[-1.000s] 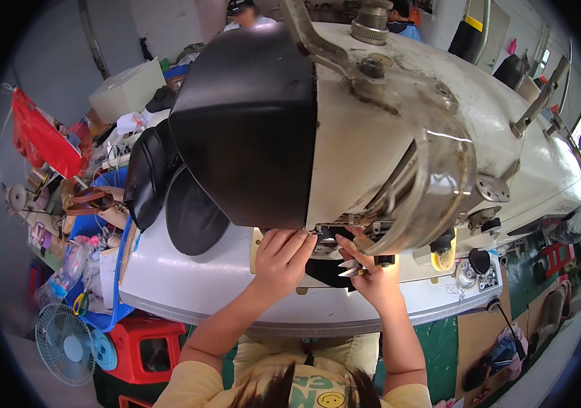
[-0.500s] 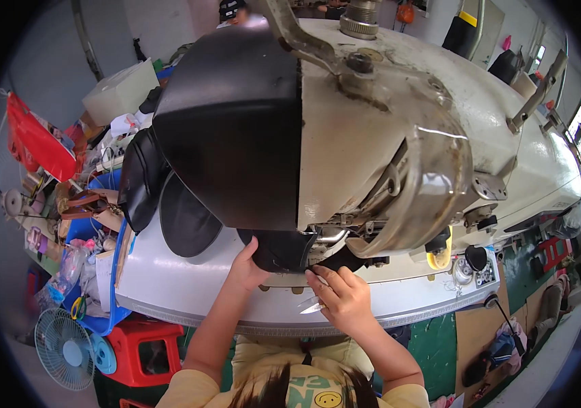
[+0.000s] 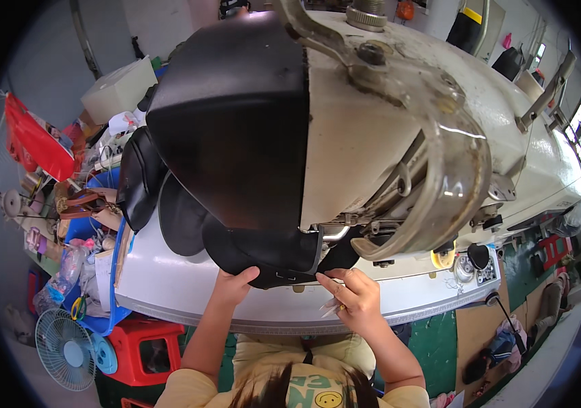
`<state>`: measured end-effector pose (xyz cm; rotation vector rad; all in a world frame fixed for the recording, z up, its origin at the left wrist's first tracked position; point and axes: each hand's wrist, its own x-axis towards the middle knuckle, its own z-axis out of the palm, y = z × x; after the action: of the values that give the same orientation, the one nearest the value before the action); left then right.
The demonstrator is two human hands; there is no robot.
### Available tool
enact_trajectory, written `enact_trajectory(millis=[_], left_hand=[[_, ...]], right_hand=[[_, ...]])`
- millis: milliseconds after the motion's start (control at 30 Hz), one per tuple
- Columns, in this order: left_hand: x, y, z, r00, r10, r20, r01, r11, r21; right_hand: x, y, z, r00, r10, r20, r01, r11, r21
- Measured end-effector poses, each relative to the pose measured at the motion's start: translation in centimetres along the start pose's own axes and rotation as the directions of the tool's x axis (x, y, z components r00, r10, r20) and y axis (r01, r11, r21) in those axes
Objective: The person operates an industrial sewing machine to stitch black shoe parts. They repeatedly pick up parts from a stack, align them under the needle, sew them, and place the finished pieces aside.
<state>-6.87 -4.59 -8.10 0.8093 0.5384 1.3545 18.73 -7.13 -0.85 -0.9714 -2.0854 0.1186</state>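
A black leather-like piece [image 3: 263, 253] lies under the sewing machine [image 3: 365, 136], its near edge bent toward me. My left hand [image 3: 234, 285] grips that edge on the left, thumb on top and the other fingers hidden beneath. My right hand [image 3: 354, 296] is closed at the piece's near right corner, thumb and index finger touching it. Against the right palm sits a small pointed metal tool [image 3: 331, 307], possibly thread snips; its handles are hidden by the fingers. The needle area is mostly hidden behind the machine head.
More black pieces [image 3: 180, 216] lie left of the machine. A blue bin [image 3: 119, 316] with bags and scraps, a red stool [image 3: 127, 353] and a fan [image 3: 66, 350] stand at the left. A yellow ring-shaped item [image 3: 444, 257] and small metal parts [image 3: 486, 273] are on the table's right.
The black piece has come toward me and shows more of its left part. My left hand has moved nearer and slightly left; the right has shifted slightly right. Both keep hold of the edge.
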Motion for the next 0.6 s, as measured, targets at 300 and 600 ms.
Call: enact_trajectory(millis=[300, 600], left_hand=[[0.2, 0.4, 1.8, 0.997, 0.067, -0.035, -0.066, 0.997, 0.025], [1.1, 0.8, 4.8, 0.982, 0.059, -0.180, -0.061, 0.998, -0.006]], right_hand=[[0.9, 0.5, -0.4, 0.999, 0.031, -0.019, -0.031, 1.000, 0.003], [1.5, 1.5, 0.7, 0.993, 0.049, -0.107, -0.057, 0.996, -0.071]])
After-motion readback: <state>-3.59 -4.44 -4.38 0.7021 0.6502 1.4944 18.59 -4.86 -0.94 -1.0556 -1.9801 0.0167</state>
